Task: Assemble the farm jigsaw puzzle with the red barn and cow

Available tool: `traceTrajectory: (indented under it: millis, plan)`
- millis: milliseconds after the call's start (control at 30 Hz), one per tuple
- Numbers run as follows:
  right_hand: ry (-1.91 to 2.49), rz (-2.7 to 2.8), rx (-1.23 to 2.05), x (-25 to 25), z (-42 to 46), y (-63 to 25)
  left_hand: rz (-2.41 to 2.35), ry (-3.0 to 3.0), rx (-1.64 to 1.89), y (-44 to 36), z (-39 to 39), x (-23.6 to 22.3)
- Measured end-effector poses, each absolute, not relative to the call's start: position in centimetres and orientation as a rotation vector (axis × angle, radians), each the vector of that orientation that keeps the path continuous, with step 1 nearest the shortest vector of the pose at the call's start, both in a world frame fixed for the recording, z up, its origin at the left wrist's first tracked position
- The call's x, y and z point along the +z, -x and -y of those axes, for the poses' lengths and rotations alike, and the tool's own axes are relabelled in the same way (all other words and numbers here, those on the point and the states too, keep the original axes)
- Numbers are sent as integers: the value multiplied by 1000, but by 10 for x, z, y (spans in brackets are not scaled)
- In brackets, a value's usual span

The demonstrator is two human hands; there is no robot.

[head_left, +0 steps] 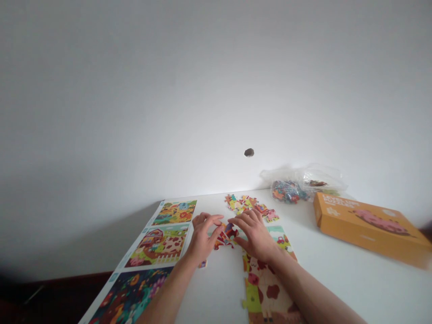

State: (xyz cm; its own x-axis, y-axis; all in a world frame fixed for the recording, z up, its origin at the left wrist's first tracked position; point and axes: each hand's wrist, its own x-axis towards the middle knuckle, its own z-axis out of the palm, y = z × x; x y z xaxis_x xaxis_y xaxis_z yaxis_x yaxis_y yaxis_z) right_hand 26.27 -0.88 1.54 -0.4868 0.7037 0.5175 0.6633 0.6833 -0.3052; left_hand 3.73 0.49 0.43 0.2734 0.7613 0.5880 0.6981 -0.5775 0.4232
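My left hand [203, 234] and my right hand [255, 231] face each other over the table. Between them is a small group of red and purple jigsaw pieces [221, 243]. My left thumb and forefinger close on the left edge of these pieces. On the right side, my right thumb and forefinger grip a dark purple and red piece [231, 231]. Whether the two sides are fully interlocked I cannot tell. Under my right forearm lies a joined puzzle section with a spotted cow [270, 288], partly covered. One loose piece [202, 264] sits beside my left wrist.
Loose puzzle pieces [243, 203] are heaped beyond my hands. A printed picture sheet [158, 245] lies along the table's left edge. At the back right are clear plastic bags of pieces [288, 191] and an orange puzzle box [367, 225]. A white wall [202, 112] stands behind.
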Motion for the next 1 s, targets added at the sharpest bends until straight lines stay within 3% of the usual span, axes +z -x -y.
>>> traceTrajectory:
  millis: [300,1000]
  plan:
    - [1113,2120,31,14,8,-263,-1474,-2543,1048,-36,-3,5]
    - [1096,2122,80,17,12,-264,-1462,-2673,1153,-30,-4,8]
